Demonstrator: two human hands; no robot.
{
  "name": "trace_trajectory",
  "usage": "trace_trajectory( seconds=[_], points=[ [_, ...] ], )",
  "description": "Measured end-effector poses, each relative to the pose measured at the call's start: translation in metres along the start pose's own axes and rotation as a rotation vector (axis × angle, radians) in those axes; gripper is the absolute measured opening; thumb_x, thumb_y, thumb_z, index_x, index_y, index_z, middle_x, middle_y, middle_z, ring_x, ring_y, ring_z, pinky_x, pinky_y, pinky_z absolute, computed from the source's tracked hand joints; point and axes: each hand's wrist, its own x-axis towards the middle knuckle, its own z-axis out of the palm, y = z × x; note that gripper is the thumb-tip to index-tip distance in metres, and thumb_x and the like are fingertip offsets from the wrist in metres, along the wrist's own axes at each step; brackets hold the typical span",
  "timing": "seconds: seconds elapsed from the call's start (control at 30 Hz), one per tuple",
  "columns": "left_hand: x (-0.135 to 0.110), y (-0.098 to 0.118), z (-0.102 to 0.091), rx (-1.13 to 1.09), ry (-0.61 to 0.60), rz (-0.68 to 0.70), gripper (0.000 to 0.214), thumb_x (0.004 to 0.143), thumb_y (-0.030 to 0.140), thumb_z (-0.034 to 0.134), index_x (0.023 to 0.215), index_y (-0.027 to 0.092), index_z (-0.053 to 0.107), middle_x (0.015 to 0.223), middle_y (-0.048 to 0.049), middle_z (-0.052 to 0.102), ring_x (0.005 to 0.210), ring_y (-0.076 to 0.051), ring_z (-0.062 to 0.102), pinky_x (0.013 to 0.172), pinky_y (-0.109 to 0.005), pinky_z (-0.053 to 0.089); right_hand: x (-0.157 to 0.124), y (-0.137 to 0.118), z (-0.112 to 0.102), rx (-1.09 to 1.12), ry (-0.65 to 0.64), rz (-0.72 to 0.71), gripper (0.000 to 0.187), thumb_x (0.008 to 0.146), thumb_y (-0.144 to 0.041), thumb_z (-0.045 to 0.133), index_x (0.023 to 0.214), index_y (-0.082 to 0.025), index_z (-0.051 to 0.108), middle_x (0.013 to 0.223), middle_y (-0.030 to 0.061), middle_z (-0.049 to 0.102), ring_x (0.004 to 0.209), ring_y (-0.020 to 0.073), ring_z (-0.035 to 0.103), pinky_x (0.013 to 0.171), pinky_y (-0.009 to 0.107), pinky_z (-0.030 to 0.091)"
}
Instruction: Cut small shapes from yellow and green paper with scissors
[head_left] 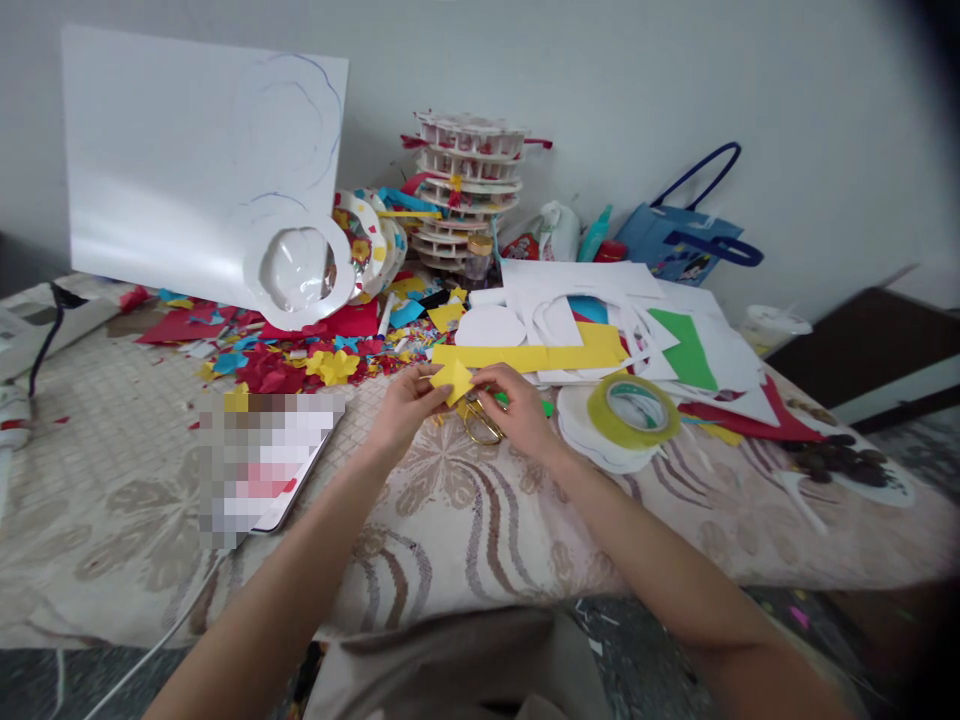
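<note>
Small yellow paper (451,383): left edge pinched by left hand (407,405), right corner by right hand (519,408). Apparent step: folding; next move calls for aligned edges.

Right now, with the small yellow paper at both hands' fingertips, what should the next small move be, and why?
Perhaps press the fold with the right hand while the left hand steadies it: the small yellow paper appears creased, and both hands are at its edges.
</note>
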Motion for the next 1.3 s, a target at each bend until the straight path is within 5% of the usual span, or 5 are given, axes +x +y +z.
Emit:
trace_trajectory(
  seconds=[0.4,0.63,0.73,1.07,1.3],
  points=[
    [-0.003,0.012,0.002,0.186,-0.099,0.101,0.027,0.065,0.012,0.063,0.092,0.016,0.064,0.1,-0.0054,0.064,0.088,-0.015,0.059,0.081,-0.031,0.049,0.0,0.006,0.003,0.207,0.065,0.196,0.007,0.079,-0.028,0.058,0.081,-0.021,0.059,0.083,0.0027,0.061,0.079,0.0159,0.057,0.071,0.03,0.047],
    [0.0,0.002,0.0,0.192,0.013,0.084,0.019,0.066,0.029,0.071,0.073,0.013,0.063,0.07,-0.0008,0.063,0.063,-0.01,0.058,0.067,-0.025,0.047,-0.001,0.006,0.013,0.488,0.088,0.417,0.02,0.072,-0.035,0.065,0.079,-0.02,0.054,0.072,-0.001,0.057,0.065,0.012,0.055,0.062,0.026,0.047],
    [-0.001,0.0,0.002,0.097,0.014,0.049,0.027,0.064,0.029,0.074,0.082,0.014,0.061,0.074,-0.001,0.065,0.066,-0.011,0.06,0.068,-0.026,0.049,-0.002,0.005,0.016,0.592,0.092,0.483,0.027,0.069,-0.034,0.067,0.089,-0.021,0.053,0.073,-0.0016,0.058,0.065,0.0113,0.056,0.062,0.025,0.049],
    [-0.004,0.002,0.006,0.17,0.031,0.078,0.029,0.061,0.027,0.075,0.083,0.014,0.062,0.068,-0.0006,0.064,0.061,-0.011,0.058,0.06,-0.023,0.047,-0.001,-0.002,0.012,0.604,-0.056,0.54,0.021,0.071,-0.038,0.065,0.074,-0.019,0.056,0.063,-0.0028,0.056,0.054,0.009,0.05,0.053,0.023,0.044],
    [-0.004,0.005,0.002,0.223,-0.085,-0.083,0.022,0.065,0.033,0.072,0.07,0.013,0.064,0.064,-0.0032,0.065,0.06,-0.012,0.059,0.063,-0.026,0.049,-0.001,0.0,0.011,0.572,-0.035,0.536,0.015,0.072,-0.032,0.065,0.077,-0.02,0.058,0.069,-0.0021,0.059,0.059,0.0093,0.052,0.056,0.023,0.043]
  ],
)
